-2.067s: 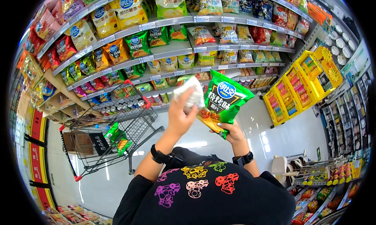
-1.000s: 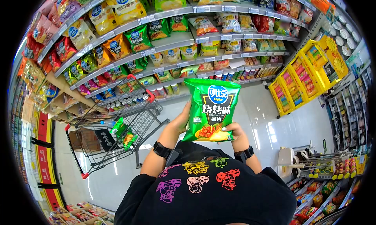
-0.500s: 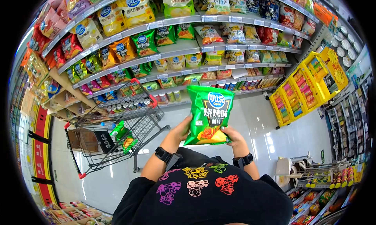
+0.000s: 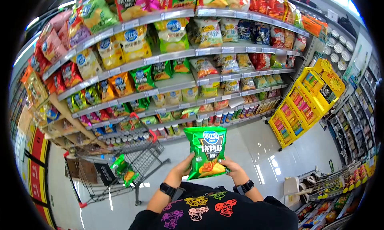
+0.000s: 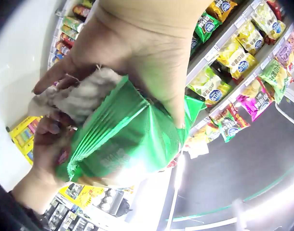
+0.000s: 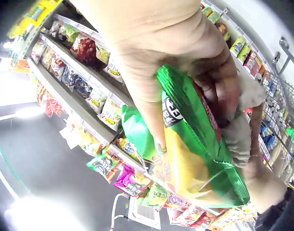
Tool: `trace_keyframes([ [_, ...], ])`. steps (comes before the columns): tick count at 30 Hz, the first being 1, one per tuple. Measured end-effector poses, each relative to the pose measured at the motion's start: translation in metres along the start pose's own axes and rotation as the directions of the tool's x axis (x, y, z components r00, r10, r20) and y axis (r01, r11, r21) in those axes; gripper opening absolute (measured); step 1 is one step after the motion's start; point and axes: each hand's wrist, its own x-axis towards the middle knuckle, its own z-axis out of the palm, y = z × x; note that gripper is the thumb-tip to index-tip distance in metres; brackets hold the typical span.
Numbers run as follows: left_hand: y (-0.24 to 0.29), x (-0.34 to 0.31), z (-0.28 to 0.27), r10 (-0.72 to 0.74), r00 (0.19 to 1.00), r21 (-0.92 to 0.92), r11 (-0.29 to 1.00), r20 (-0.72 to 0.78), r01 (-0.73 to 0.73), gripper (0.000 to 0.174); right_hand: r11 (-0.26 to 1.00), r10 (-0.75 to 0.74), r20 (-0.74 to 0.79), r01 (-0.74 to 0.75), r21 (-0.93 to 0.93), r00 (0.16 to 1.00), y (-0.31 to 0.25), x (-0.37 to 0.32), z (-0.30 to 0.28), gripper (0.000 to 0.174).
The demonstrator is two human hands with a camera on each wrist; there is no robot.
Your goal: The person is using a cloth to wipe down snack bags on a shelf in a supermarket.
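A green bag of potato chips stands upright before the person's torso, its printed front facing the head camera. The left hand grips its left edge, and the right hand holds the lower right edge with the thumb on the front. Behind the bag, a crumpled whitish cloth lies under the left fingers in the left wrist view. From the right wrist view, the same cloth shows between the bag's back and the hands. Most fingers are hidden behind the bag in the head view.
A shopping cart stands at the left with green snack bags and a cardboard box inside. Shelves of snack bags curve across the front. A yellow display rack stands at the right on the shiny floor.
The left hand, earlier beside the bag with the cloth, has come to the bag's left edge. The bag has turned upright. The head view has tilted up, so bag and hands appear lower.
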Motion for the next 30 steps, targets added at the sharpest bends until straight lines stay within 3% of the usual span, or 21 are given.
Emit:
trace_keyframes([
  [4, 0.002, 0.006, -0.003, 0.017, 0.996, 0.0, 1.0, 0.082, -0.017, 0.056, 0.999, -0.038, -0.036, 0.038, 0.002, 0.999, -0.002, -0.001, 0.003, 0.05],
  [11, 0.01, 0.008, -0.013, 0.043, 0.998, 0.174, 0.984, 0.036, -0.048, 0.061, 0.988, -0.148, -0.163, 0.141, -0.059, 0.975, 0.006, 0.002, -0.005, 0.05],
  [14, 0.005, 0.013, -0.013, 0.279, 0.958, 0.443, 0.851, 0.074, -0.282, 0.071, 0.974, -0.21, -0.21, 0.186, -0.126, 0.955, 0.002, 0.001, 0.009, 0.052],
  [18, 0.011, 0.004, 0.003, 0.266, 0.964, 0.54, 0.813, -0.009, -0.219, 0.079, 0.959, -0.254, -0.249, 0.208, -0.194, 0.935, 0.003, 0.004, 0.009, 0.052],
  [24, 0.008, 0.008, 0.007, 0.29, 0.954, 0.487, 0.824, 0.077, -0.29, 0.072, 0.932, -0.313, -0.243, 0.248, -0.263, 0.918, 0.004, 0.002, 0.008, 0.056],
  [27, 0.005, 0.01, 0.013, 0.442, 0.891, 0.54, 0.727, 0.106, -0.425, 0.055, 0.927, -0.334, -0.194, 0.284, -0.247, 0.922, 0.002, -0.002, 0.008, 0.058],
  [30, 0.003, 0.009, 0.013, 0.386, 0.92, 0.495, 0.787, 0.069, -0.367, 0.046, 0.92, -0.357, -0.084, 0.335, -0.201, 0.93, 0.004, -0.004, -0.001, 0.058],
])
